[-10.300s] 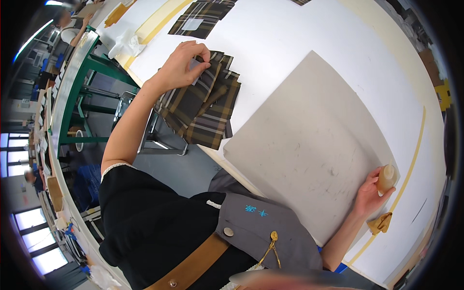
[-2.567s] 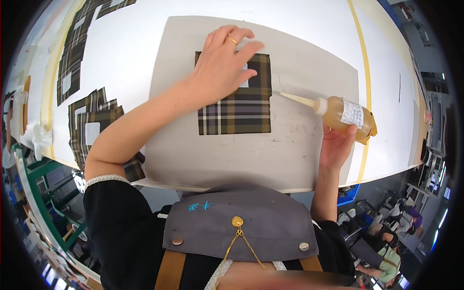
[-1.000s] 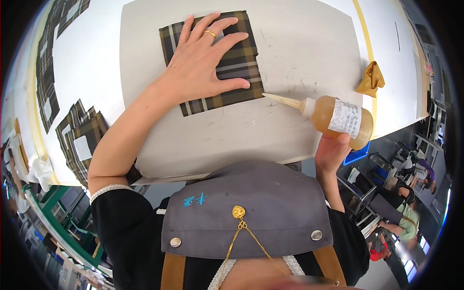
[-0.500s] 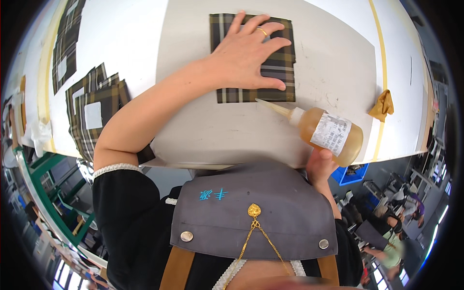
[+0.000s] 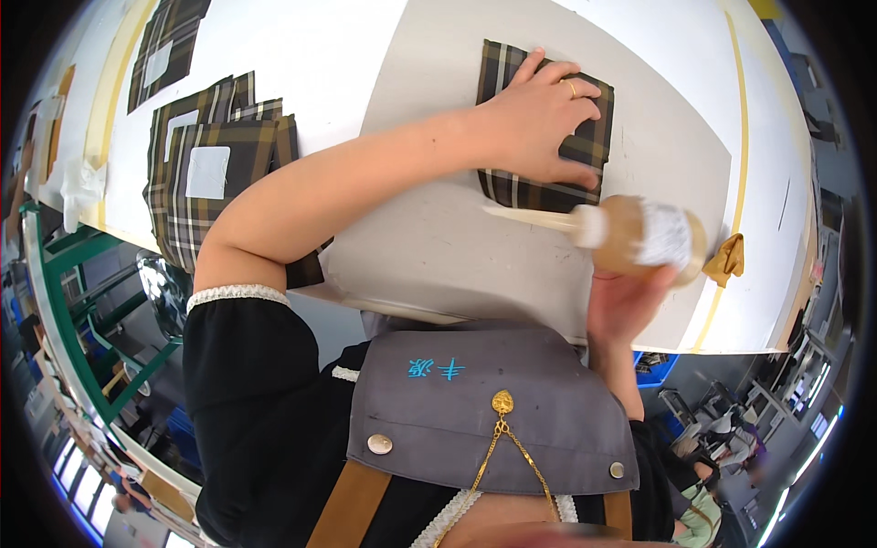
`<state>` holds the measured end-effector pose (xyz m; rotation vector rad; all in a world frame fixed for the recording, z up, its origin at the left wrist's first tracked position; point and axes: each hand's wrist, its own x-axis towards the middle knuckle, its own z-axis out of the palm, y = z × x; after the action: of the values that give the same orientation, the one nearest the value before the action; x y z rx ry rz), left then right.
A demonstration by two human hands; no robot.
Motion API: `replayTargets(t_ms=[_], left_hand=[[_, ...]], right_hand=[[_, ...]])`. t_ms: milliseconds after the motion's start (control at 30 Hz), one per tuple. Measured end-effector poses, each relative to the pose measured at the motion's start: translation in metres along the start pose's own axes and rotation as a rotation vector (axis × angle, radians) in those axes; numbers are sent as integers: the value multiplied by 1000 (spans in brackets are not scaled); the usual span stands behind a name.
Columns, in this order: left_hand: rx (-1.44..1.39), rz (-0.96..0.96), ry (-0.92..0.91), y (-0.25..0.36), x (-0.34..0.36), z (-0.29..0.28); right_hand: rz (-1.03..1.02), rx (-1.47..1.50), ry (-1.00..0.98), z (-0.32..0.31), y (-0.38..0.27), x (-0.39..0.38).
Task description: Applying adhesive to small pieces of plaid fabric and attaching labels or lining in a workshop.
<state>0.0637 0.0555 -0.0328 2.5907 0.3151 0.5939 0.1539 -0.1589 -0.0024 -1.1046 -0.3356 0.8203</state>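
Note:
My left hand [image 5: 545,123] lies with spread fingers on a dark plaid fabric piece [image 5: 497,82], on a grey board [image 5: 438,247]. A ring shows on one finger. My right hand [image 5: 626,306] holds a squeeze bottle [image 5: 630,233] from below, near its base. Amber in colour, the bottle has a white label and a long pointed nozzle. It is tipped sideways, with the nozzle pointing left. Its tip is by the near left corner of the fabric; whether it touches cannot be told. The bottle and right hand are blurred by motion.
On the left lie overlapping plaid pieces [image 5: 183,215] bearing pale patches, with more plaid fabric [image 5: 174,41] beyond them. A crumpled tan cloth [image 5: 726,260] rests near the right table edge. Below the table are a blue crate [image 5: 656,370] and a green metal frame [image 5: 64,301].
The view has shifted, so the table things appear farther right. Relative to the fabric, the bottle's nozzle has moved left along the near edge to its left corner. My left hand stays on the fabric.

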Motion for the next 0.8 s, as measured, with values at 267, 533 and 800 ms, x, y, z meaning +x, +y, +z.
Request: replayTargets(t_ms=[267,533,800], left_hand=[[-28,-167,-113,-31,13,-53],[-149,-231,-176,-40,13,-54],[-127,-250,-187,-39,16,-55]], right_hand=[[-197,-188,-139,5,-15,48],[-450,-572,-190,7,7,59],[-427,-677,-285,32,-3,60]])
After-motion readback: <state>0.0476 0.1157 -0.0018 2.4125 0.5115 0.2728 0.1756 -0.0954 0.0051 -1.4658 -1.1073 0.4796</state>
